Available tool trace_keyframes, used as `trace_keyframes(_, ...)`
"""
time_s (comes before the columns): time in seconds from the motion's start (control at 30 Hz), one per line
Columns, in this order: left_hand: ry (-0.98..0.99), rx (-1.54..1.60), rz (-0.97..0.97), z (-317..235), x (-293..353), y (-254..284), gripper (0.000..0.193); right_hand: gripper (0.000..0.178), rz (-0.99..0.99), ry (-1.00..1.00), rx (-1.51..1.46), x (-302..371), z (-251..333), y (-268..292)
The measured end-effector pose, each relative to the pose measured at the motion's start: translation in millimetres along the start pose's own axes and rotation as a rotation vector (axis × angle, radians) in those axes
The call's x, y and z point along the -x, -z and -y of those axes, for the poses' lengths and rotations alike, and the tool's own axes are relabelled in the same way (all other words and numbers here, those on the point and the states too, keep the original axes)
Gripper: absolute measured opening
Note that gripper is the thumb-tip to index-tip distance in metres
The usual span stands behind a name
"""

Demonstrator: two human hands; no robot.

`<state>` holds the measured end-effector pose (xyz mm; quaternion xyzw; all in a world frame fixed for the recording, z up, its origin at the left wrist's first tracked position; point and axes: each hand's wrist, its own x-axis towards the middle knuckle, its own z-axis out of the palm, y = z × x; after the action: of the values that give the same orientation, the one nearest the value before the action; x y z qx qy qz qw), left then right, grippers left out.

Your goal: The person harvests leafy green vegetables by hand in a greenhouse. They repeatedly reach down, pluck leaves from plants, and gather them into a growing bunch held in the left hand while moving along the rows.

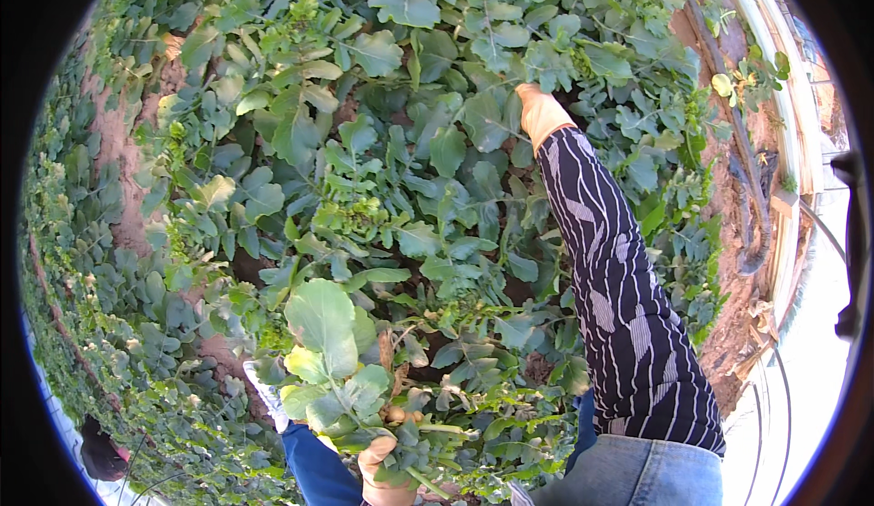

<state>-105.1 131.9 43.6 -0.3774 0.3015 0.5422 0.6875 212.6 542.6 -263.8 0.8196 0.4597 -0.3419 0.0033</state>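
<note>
My left hand is low in the view, close to my body, with its fingers curled round a bunch of leafy greens. Broad green leaves, one of them yellowing, stick up from the bunch, and pale cut-looking stem ends show beside the hand. My right arm, in a black sleeve with white wavy lines, stretches forward to the far right part of the bed. There my right hand reaches down among the growing leafy plants. Leaves cover its fingers, so what they touch is hidden.
Dense rows of the same plants fill most of the view. A strip of bare soil runs along the left. On the right, a dark hose or pipe lies on soil beside a pale raised edge. A dark object sits at the lower left.
</note>
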Motion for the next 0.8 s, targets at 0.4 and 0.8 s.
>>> trace_keyframes(0.4, -0.283, -0.389, -0.047, 2.1, -8.2, 33.4, 0.053, 0.04, 0.005, -0.12, 0.443, 50.9, 31.7, 17.3)
trace_keyframes(0.8, -0.262, -0.353, -0.111, -1.1, -7.2, 37.7, 0.039, 0.044, -0.078, 0.471, 0.464, 76.9, 26.0, -30.2)
